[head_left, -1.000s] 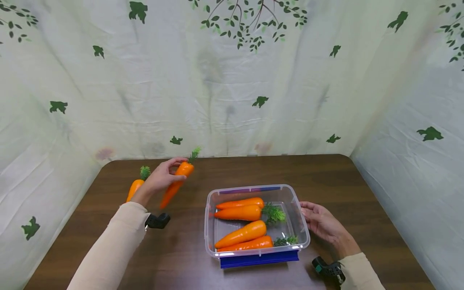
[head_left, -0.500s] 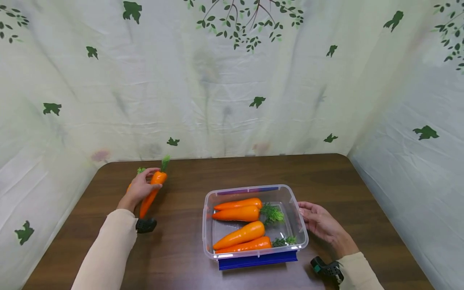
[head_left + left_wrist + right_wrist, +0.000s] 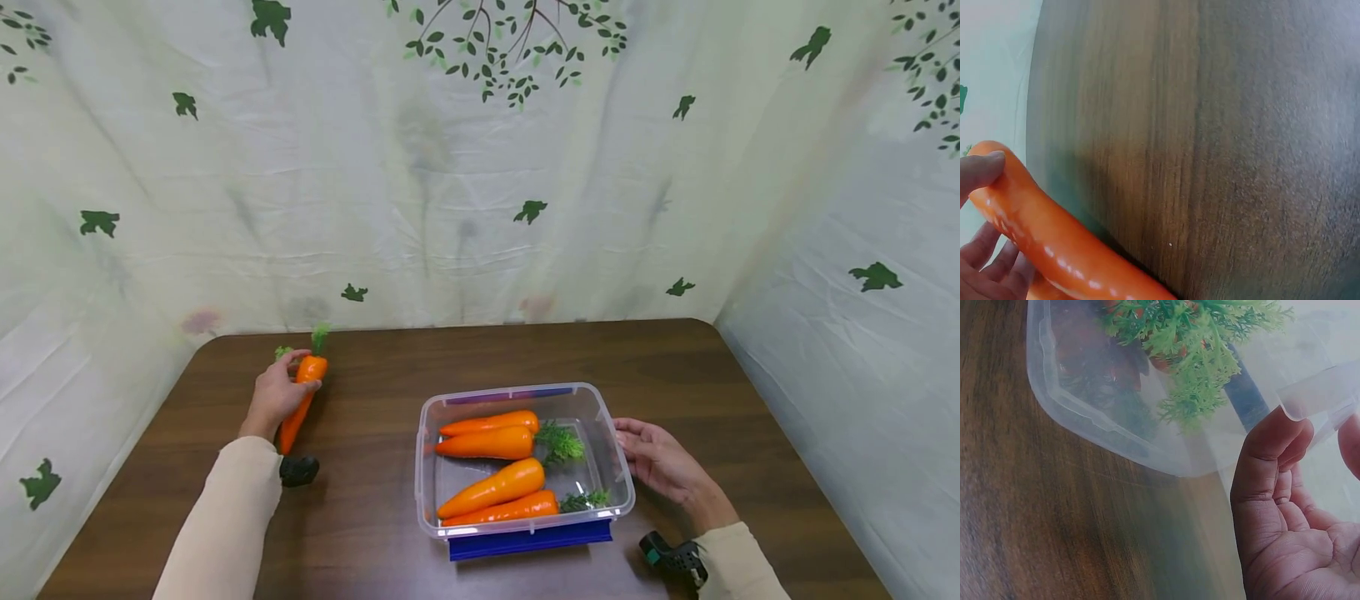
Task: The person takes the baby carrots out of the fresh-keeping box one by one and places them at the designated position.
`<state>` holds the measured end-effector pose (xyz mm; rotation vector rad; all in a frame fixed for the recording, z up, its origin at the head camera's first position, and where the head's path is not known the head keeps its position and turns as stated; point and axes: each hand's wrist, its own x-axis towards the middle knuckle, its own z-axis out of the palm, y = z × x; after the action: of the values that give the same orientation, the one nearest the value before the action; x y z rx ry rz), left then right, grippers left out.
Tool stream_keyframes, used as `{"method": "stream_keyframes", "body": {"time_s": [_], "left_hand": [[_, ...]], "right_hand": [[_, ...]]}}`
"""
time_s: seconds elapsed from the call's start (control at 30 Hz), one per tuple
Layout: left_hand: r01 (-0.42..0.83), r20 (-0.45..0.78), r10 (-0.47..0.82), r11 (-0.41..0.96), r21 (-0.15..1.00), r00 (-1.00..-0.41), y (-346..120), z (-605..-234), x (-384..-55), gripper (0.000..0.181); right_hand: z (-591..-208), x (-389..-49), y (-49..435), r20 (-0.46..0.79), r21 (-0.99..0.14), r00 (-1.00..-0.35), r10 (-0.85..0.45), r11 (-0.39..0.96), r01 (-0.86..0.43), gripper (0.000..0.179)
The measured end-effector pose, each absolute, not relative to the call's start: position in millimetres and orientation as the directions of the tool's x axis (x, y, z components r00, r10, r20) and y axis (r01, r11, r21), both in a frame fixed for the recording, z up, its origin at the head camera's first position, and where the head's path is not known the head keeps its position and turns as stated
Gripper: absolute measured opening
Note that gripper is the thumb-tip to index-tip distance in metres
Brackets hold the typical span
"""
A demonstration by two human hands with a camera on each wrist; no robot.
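My left hand [image 3: 276, 396] grips an orange carrot [image 3: 295, 421] at the far left of the table, thumb on one side and fingers on the other. Its leafy green top points away from me. A second carrot lies mostly hidden behind that hand; its green top [image 3: 282, 352] shows in the head view, a bit of its orange body [image 3: 1047, 290] in the left wrist view. My right hand [image 3: 663, 467] holds the right side of a clear plastic container [image 3: 628, 492], curled fingers at a clear flap [image 3: 1322, 390]. Inside, several carrots [image 3: 491, 487] lie with tips leftward.
Blue clips [image 3: 528, 542] hang along the container's front. The brown wooden table [image 3: 375, 467] ends at a pale cloth backdrop [image 3: 465, 208] printed with leaves, which also encloses both sides.
My left hand has carried the gripped carrot leftward and down, to beside the second carrot. The right hand has stayed at the container. The head view has shifted slightly.
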<state>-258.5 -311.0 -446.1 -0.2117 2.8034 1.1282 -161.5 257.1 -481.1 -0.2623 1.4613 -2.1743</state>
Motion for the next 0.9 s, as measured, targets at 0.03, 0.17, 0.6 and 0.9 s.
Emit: {"method": "stream_keyframes", "body": {"time_s": [0.03,0.17,0.6,0.9], "left_hand": [[-0.161,-0.148,-0.083,0.724,0.670,-0.986,-311.0,-446.2,-258.8,0.062],[-0.126,-0.115,-0.067,0.766,0.630,-0.991,-310.3,-448.1,-260.0,0.060],[-0.102,-0.101,-0.057,0.842,0.530,-0.993,-309.1,-457.3,-259.0,0.054],[-0.069,-0.042,-0.055,0.887,0.457,-0.998,-309.0,-459.2,-260.5,0.050]], "right_hand": [[-481.0,-161.3,257.1,-0.114,-0.905,-0.854,-0.508,-0.301,0.299,0.025],[-480.4,-160.9,257.6,-0.105,-0.901,-0.852,-0.512,-0.313,0.299,0.025],[-484.2,-161.0,257.7,-0.109,-0.907,-0.856,-0.506,-0.302,0.294,0.024],[-483.7,-160.6,256.4,-0.117,-0.909,-0.863,-0.491,-0.298,0.293,0.024]]}}
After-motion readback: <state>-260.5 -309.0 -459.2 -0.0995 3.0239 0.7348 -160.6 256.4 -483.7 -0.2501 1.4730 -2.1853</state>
